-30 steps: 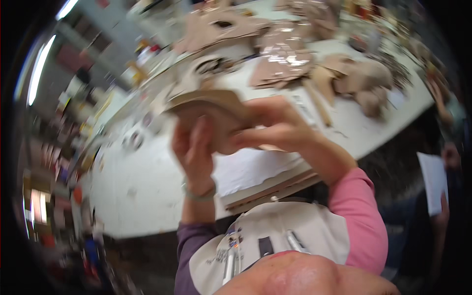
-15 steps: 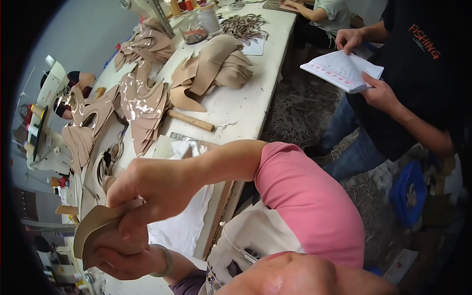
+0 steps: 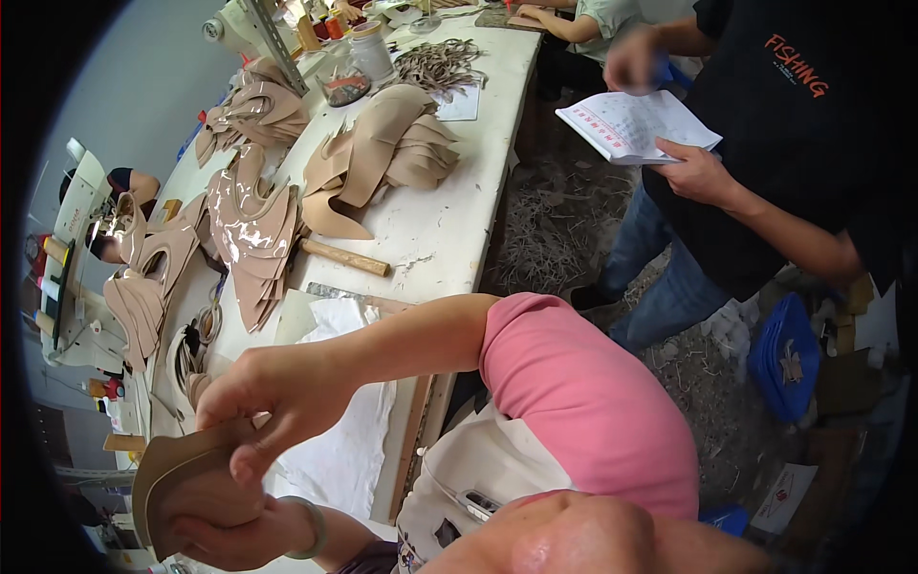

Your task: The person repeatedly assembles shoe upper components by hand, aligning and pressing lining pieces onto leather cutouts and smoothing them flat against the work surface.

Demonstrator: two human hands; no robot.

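Both my hands hold a curved tan leather shoe-upper piece (image 3: 196, 478) in front of me at the lower left, above the table's near side. Its far edge is pinched between the thumb and fingers of my right hand (image 3: 282, 383), the arm in the pink sleeve. My left hand (image 3: 229, 538), with a pale bracelet at the wrist, grips the lower edge from beneath. The piece bends into a hollow, and its smooth pinkish inside shows. Beyond my hands, a bundle of strips (image 3: 184, 356) and glossy beige shoe-upper pieces (image 3: 251, 230) lie on the table.
Matte tan pieces (image 3: 373, 158), a wooden stick (image 3: 344, 257) and jars (image 3: 371, 53) are on the white table (image 3: 435, 225). A white cloth (image 3: 335, 457) lies close to me. A sewing machine (image 3: 81, 244) stands left. On the right, a person in black holds a notebook (image 3: 639, 129).
My hands have shifted slightly down and left in view, and more of the piece's inside shows. The standing person has lifted one hand off the notebook. The whole view has shifted a little.
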